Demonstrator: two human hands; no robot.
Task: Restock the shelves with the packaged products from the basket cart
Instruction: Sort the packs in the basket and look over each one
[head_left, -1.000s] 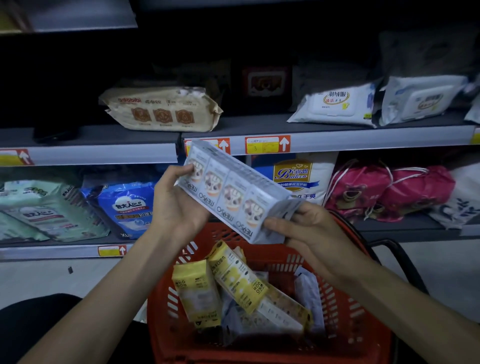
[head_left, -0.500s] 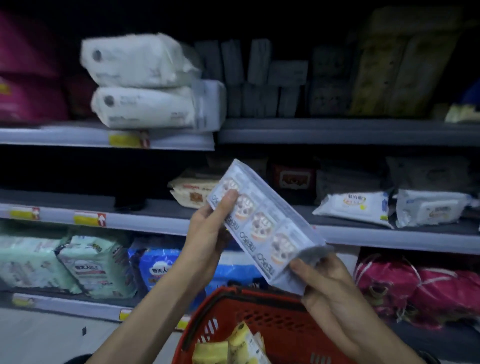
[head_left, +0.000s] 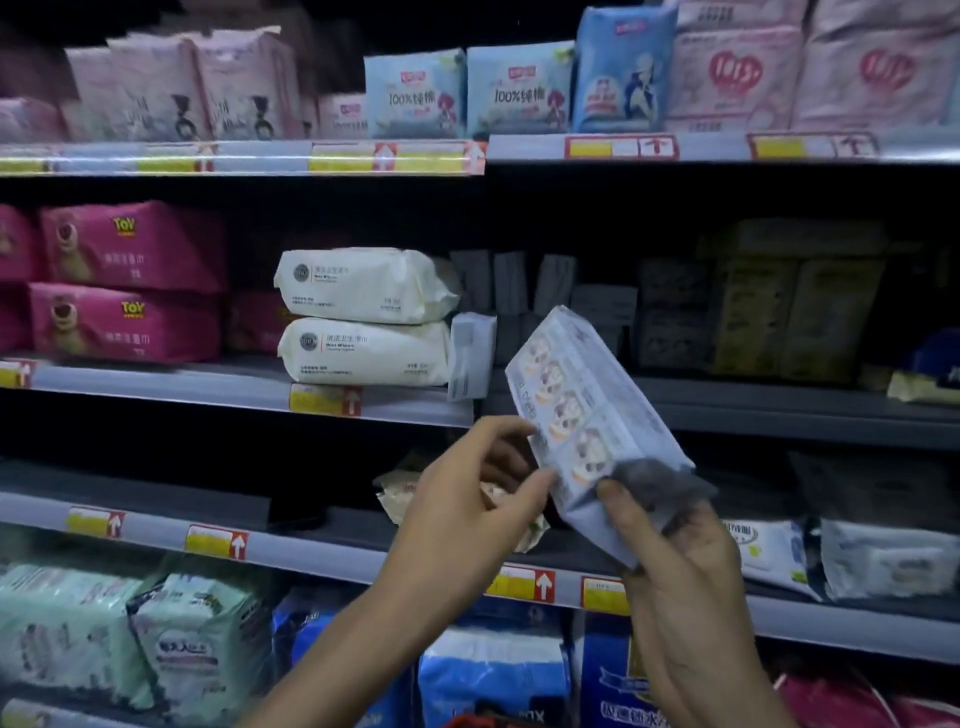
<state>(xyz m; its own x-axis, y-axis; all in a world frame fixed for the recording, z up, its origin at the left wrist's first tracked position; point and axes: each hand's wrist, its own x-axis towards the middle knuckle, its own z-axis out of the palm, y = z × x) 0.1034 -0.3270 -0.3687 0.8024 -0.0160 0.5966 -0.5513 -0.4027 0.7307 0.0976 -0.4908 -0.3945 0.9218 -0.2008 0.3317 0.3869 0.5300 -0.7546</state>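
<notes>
Pale blue plastic-wrapped multipack sits tilted before the grey middle shelf. I see my right hand gripping its near end and my left hand pinching its left edge.

Left hand, right hand: both curled.

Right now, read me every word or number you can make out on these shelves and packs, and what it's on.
"TOY": on both pink packs, middle shelf.
"100%": on two blue packs, top shelf; the characters after it are blurred.
White packs: print too small.
Held pack: lettering blurred.
Price tags: unreadable.
</notes>
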